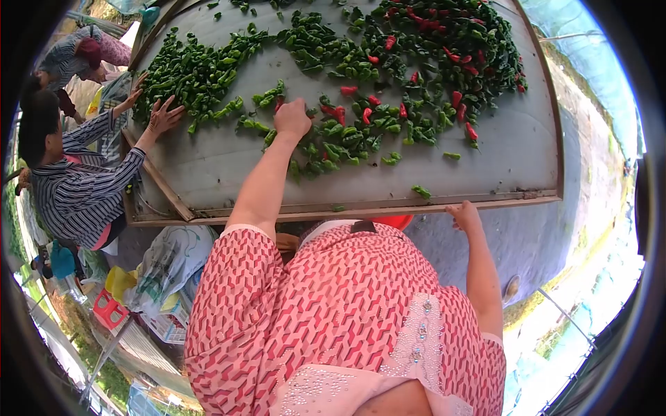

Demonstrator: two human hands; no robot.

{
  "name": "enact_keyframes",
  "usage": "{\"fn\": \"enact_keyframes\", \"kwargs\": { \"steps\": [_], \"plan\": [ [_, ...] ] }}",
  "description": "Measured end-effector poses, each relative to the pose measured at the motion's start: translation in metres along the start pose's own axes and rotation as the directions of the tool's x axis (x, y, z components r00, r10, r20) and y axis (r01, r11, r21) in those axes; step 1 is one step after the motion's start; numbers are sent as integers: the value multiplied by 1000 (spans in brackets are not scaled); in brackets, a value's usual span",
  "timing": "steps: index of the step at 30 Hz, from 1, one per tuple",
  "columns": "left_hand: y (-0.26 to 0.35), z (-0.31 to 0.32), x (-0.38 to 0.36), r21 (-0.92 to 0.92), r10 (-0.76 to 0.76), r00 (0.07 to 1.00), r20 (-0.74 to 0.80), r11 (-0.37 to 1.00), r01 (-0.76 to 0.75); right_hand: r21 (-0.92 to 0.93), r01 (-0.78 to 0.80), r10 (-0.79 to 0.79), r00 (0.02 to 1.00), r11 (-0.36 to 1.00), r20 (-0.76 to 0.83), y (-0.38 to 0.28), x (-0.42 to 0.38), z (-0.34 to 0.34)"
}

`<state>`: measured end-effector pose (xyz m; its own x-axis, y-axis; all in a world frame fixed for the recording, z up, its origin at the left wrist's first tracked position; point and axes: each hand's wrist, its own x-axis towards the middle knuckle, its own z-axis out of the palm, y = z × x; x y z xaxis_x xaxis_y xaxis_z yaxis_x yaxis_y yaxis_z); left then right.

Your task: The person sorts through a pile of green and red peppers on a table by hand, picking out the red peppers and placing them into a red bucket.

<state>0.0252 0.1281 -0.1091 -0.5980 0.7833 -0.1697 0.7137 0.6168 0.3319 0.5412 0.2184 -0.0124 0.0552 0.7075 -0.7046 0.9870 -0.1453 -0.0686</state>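
Note:
My left hand [293, 119] is over the large grey sorting table [409, 182], among scattered green peppers [333, 149]. Its fingers are curled down and mostly hidden, so what they grip cannot be made out. A red pepper [279, 104] shows right beside it, and more red peppers [336, 113] lie just to its right. At the near edge, my right hand [466, 215] has its fingers bent around the wooden rim [388, 210]. Two loose green peppers [420, 191] [451, 156] lie on the surface between that hand and the pile.
A dense heap of green and red peppers [479, 52] covers the far right. At the left, a co-worker in a striped shirt [87, 184] reaches both hands into another green pile [201, 73]. Bags [170, 260] and a red plastic item [109, 309] stand below left.

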Motion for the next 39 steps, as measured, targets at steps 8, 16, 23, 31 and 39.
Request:
{"fn": "enact_keyframes", "kwargs": {
  "steps": [8,16,23,31,39],
  "plan": [
    [-94,8,25,-731,-410,910,-68,641,234,56,-63,62,998,996,17,3,2,3],
    [-63,-11,22,-236,-234,972,-40,947,218,108,-46,45,999,993,19,-2,3,-2],
    [-31,-18,17,-76,-266,948,-173,964,256,144,-57,54,998,988,23,-2,6,0],
    [-54,-13,22,-434,-309,936,-167,876,212,154,-39,30,998,987,57,-4,5,-6],
    [-112,-37,-4,-929,-393,872,293,-332,163,143,-70,57,994,987,93,-4,4,-9]
  ]
}}
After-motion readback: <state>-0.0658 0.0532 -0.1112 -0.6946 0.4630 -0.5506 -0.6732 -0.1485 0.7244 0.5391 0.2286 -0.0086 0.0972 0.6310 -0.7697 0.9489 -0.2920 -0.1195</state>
